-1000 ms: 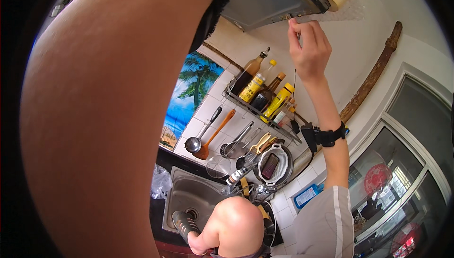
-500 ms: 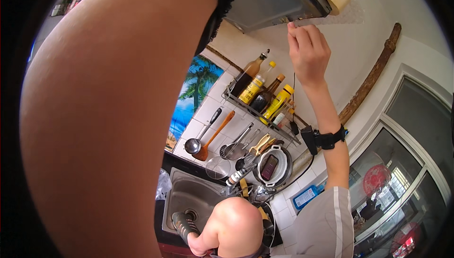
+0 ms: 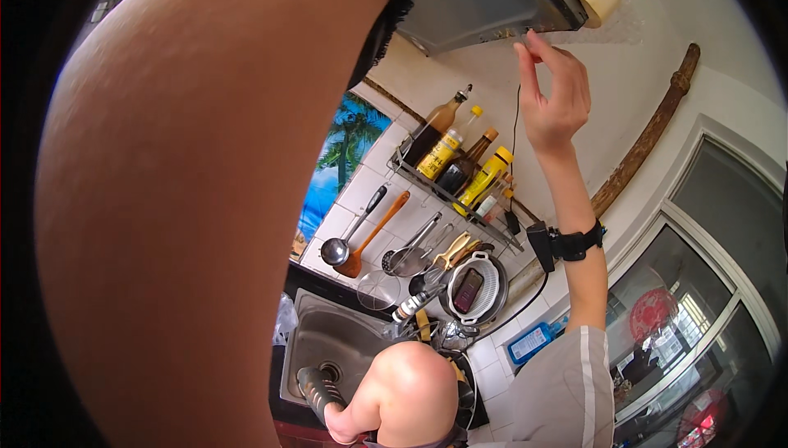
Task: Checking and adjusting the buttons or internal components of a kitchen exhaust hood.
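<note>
In the head view, your right hand [image 3: 561, 103] is raised at the lower edge of a dark grey panel [image 3: 476, 13], thumb and forefinger in a narrow pinch; whether they grip anything small or touch the edge, you cannot tell from here. The panel hangs high by the wall, which is likely why that arm stretches so far up. Your left arm [image 3: 197, 202] fills the near side, passing a black frilly band [image 3: 382, 34]; your left hand is out of sight, so its state is unknown. Below, your bent knee [image 3: 414, 378] and the dark slipper [image 3: 316, 386] in the sink [image 3: 361, 337] suggest a perch chosen for height. Bottles [image 3: 439, 157] stand in a wall rack [image 3: 447, 196], whose rail presumably keeps them from toppling. A ladle [image 3: 334, 252] and an orange spatula [image 3: 351, 263] hang bowl-down beneath, probably to spare counter space.
</note>
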### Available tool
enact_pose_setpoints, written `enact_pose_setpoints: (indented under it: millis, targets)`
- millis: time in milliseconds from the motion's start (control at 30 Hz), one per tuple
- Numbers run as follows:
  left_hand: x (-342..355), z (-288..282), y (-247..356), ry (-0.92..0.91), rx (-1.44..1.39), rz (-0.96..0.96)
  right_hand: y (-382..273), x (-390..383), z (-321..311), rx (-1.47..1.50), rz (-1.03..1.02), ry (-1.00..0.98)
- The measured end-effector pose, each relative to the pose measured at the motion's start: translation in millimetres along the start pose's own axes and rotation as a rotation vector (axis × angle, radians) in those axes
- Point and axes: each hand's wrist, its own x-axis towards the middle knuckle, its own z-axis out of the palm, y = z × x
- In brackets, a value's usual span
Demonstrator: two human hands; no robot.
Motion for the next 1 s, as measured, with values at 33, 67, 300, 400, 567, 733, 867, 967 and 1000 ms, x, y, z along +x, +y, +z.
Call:
enact_pose_setpoints:
  millis: [33, 67, 300, 400, 567, 733, 867, 967, 1000]
  targets:
    - [0, -1, 0, 0.004, -0.005, 0.007, 0, 0, 0, -0.002, -0.001, 0.0]
    - [1, -1, 0, 0.006, -0.006, 0.008, 0, 0, 0, 0.037, -0.004, 0.005]
    - [0, -5, 2, -0.026, -0.006, -0.012, 2, -5, 2, 0.047, 0.041, -0.004]
    - [0, -9, 4, -0.018, -0.025, 0.001, 5, -5, 5, 0.021, 0.022, 0.007]
    - [-1, -7, 1, 0.004, -0.015, 0.013, 4, -7, 10, 0.04, 0.018, -0.005]
    - [0, -9, 2, -0.01, -0.021, 0.009, 5, -6, 11, 0.034, 0.01, -0.02]
    - [1, -12, 4, -0.028, -0.034, 0.001, 3, -7, 11, 0.014, -0.004, -0.04]
    - [2, -11, 6, -0.078, -0.03, -0.042, 3, -7, 10, 0.033, 0.027, -0.068]
    - [1, -12, 6, -0.081, -0.032, -0.032, 3, -7, 9, 0.049, 0.048, -0.09]
